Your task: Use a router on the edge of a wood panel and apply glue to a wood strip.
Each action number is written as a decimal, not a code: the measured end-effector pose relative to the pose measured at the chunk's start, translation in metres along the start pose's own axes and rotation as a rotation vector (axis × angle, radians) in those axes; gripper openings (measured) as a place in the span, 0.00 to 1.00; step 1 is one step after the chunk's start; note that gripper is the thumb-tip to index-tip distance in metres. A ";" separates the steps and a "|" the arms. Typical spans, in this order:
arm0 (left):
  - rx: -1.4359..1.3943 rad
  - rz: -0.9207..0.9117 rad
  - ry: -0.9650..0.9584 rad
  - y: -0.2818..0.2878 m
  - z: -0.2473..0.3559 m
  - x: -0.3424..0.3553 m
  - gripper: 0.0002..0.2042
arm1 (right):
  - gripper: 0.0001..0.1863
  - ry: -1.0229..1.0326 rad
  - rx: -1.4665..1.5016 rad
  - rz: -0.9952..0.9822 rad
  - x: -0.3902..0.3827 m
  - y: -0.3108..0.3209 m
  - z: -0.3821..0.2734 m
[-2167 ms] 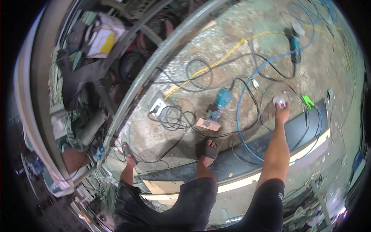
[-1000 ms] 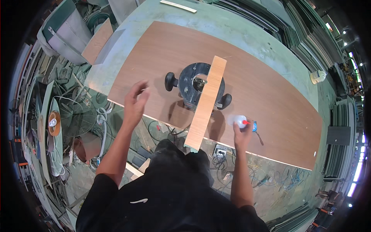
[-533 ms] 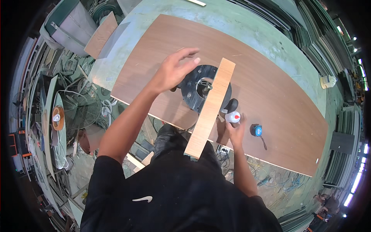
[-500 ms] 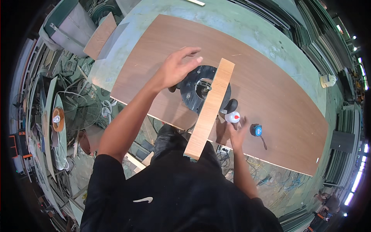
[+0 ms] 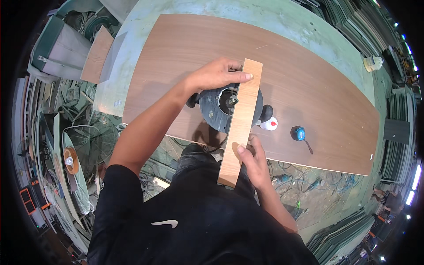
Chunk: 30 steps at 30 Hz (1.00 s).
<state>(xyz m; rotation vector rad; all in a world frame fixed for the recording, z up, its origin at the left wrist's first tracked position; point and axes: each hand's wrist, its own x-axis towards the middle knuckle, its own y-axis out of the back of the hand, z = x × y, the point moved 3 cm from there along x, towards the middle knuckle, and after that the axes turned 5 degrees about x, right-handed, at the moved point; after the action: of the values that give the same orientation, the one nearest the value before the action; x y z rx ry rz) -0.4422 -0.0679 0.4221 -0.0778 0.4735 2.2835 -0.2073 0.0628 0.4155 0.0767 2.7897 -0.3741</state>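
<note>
A narrow light-wood strip (image 5: 246, 106) lies across the flat black round base of an upturned router (image 5: 209, 114), just right of its central hole and bit. At the strip's far end my left hand (image 5: 217, 76) is closed on it, thumb on top and fingers along the left edge. My right hand (image 5: 255, 162) holds the near part, its thumb on the upper face and its fingers partly hidden by the right edge. The strip's near end reaches past the table edge toward my body. Beside the router's right black knob stands a white bottle with a red tip (image 5: 270, 124).
A large brown wood-grain board (image 5: 327, 97) covers the worktop under the router. On it, to the right, sits a blue and black tape measure (image 5: 300, 134) with a strap. A white tub (image 5: 373, 63) stands far right. Cables (image 5: 318, 179) and scraps litter the floor.
My left hand has come down from above the router onto the strip's far end. My right hand has moved left from beside the bottle and taken hold of the strip's near part.
</note>
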 end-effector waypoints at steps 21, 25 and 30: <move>-0.245 -0.020 0.089 -0.002 -0.017 0.005 0.24 | 0.17 -0.043 -0.057 0.122 -0.001 0.001 0.012; -0.266 -0.031 0.071 -0.003 -0.020 0.007 0.24 | 0.17 -0.045 -0.060 0.119 -0.003 0.002 0.011; -0.269 -0.052 0.044 -0.002 -0.017 0.004 0.25 | 0.17 -0.055 -0.097 0.091 -0.005 0.001 0.009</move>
<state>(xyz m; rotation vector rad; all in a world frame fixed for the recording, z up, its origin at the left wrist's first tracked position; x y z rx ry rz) -0.4453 -0.0698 0.4043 -0.2722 0.1816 2.2854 -0.1996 0.0609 0.4086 0.1680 2.7333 -0.2150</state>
